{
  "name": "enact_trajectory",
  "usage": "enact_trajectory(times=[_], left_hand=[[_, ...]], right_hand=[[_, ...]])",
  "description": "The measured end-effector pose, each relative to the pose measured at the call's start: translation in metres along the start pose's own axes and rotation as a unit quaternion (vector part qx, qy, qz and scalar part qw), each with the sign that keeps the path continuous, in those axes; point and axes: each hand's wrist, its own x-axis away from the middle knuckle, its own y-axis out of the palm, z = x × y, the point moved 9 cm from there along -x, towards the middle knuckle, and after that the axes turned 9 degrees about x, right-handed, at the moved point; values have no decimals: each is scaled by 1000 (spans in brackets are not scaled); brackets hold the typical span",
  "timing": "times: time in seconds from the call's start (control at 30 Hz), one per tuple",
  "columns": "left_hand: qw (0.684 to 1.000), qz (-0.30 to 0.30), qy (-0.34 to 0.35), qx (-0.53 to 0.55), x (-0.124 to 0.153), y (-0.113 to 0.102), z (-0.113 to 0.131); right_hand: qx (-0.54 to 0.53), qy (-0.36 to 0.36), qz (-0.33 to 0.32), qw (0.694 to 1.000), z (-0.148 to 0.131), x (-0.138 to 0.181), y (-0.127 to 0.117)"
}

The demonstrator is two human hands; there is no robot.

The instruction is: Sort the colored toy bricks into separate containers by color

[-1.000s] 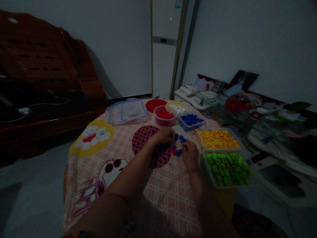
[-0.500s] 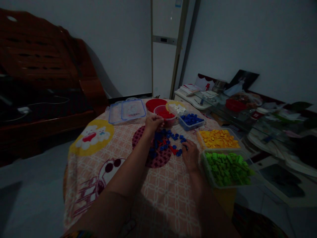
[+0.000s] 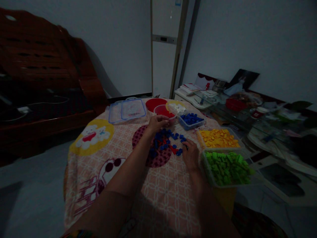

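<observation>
My left hand (image 3: 157, 124) is over the near-left rim of a round clear tub (image 3: 161, 110) of red blocks. Its thumb and fingers are bent toward each other; whatever is between them is too dark to make out. A loose pile of blue and red toy blocks (image 3: 160, 142) lies on the tablecloth below it. At the right side of this pile, my right hand (image 3: 191, 153) rests low with curled fingers beside a few blue blocks (image 3: 182, 139). Anything in its fingertips is too small to tell.
Behind my right hand stands a box of blue blocks (image 3: 191, 121). Yellow blocks (image 3: 218, 138) and green blocks (image 3: 228, 168) fill boxes along the right edge. White blocks (image 3: 178, 109) sit at the back near a red lid (image 3: 156, 103). Clear blue-rimmed lids (image 3: 133, 109) lie back left.
My left hand has shifted slightly to the right, along the near side of the tub of red blocks. My right hand stays nearly in place by the blue blocks.
</observation>
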Motion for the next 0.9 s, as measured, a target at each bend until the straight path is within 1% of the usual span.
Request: enact_trajectory(times=[0.07, 0.13, 0.2, 0.27, 0.3, 0.33, 0.4, 0.43, 0.47, 0.53, 0.6, 0.7, 0.8, 0.9], left_hand=[[993, -89, -25, -69, 6, 21, -4], [967, -196, -39, -157, 17, 46, -10], [918, -310, -56, -240, 34, 70, -20], [857, -401, -63, -317, 51, 89, -31], [826, -430, -59, -360, 59, 96, -36], [797, -445, -46, -406, 64, 101, -40], [747, -447, -7, -492, 69, 109, -43], [730, -439, 11, -524, 70, 111, -44], [720, -430, 23, -545, 70, 113, -44], [719, -407, 35, -562, 68, 114, -44], [736, -377, 40, -560, 63, 110, -41], [781, -332, 44, -527, 53, 102, -35], [826, -290, 34, -482, 45, 93, -30], [859, -265, 31, -438, 41, 88, -28]], right_hand=[[6, -1, 3, 1000, 1, 1, -1], [15, 3, 5, 1000, 2, 1, -2], [24, 7, 5, 1000, 4, 1, -2], [31, 11, 5, 999, 6, 1, -1], [34, 12, 5, 999, 7, 1, -1], [36, 14, 5, 999, 7, 1, -1], [38, 14, 2, 999, 8, 0, 0], [37, 14, 1, 999, 8, 0, 0], [36, 12, 0, 999, 8, 0, 1], [35, 10, -2, 999, 7, -1, 1], [35, 9, -2, 999, 6, -1, 0], [39, 11, -5, 999, 6, -1, 1], [38, 13, -10, 999, 6, -1, 2], [35, 10, -8, 999, 6, 0, 2]])
